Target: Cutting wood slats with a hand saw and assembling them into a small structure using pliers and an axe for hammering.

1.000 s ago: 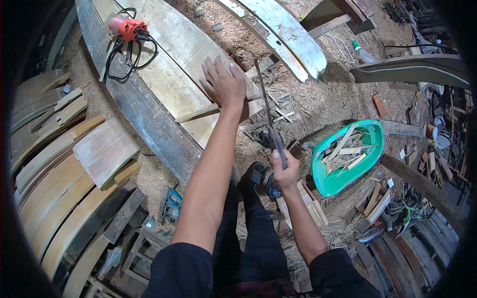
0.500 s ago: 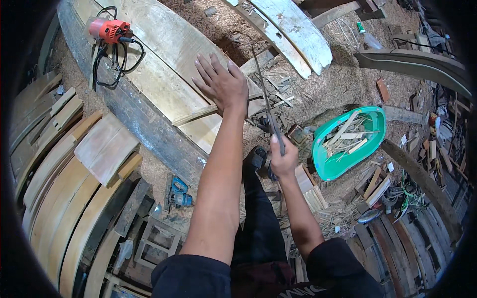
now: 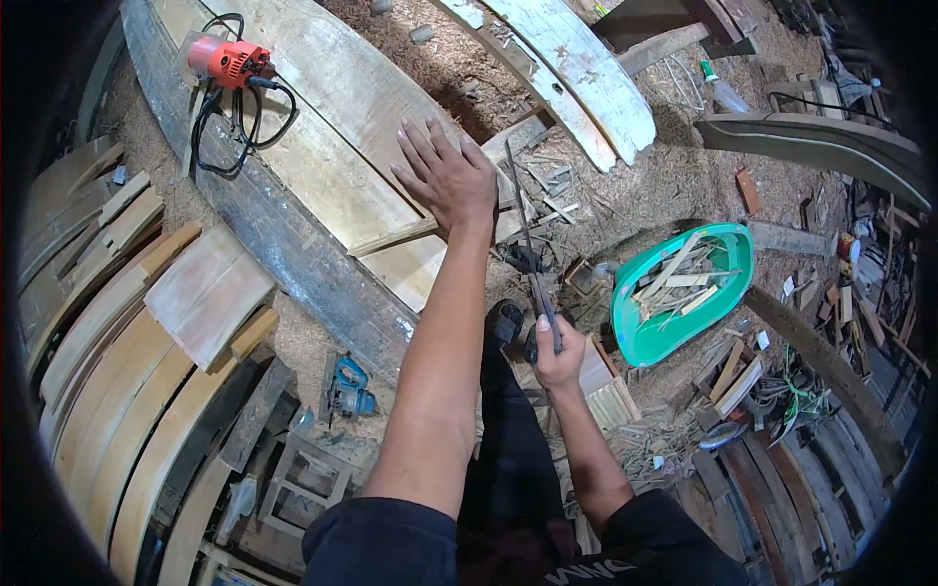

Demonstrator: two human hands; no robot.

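Note:
My left hand (image 3: pixel 451 188) lies flat with fingers spread on a pale wooden board (image 3: pixel 332 127). A thin wooden strip (image 3: pixel 391 238) lies crosswise on the boards and runs under my left wrist. In my right hand (image 3: pixel 560 357) is the handle of a handsaw (image 3: pixel 525 225), its narrow dark blade pointing away from me. The blade passes just right of my left hand, beside the strip's right end. Whether its teeth touch the wood, I cannot tell.
An orange-red power tool (image 3: pixel 237 64) with a coiled black cord sits on the boards, which rest on a worn dark beam (image 3: pixel 283 259). A green tub (image 3: pixel 640 347) of wood scraps stands at right. A blue power tool (image 3: pixel 350 389) and stacked curved planks (image 3: pixel 147 391) are at left.
My right hand has drawn the handsaw back toward me. My left hand remains flat on the board; the whole view has shifted slightly.

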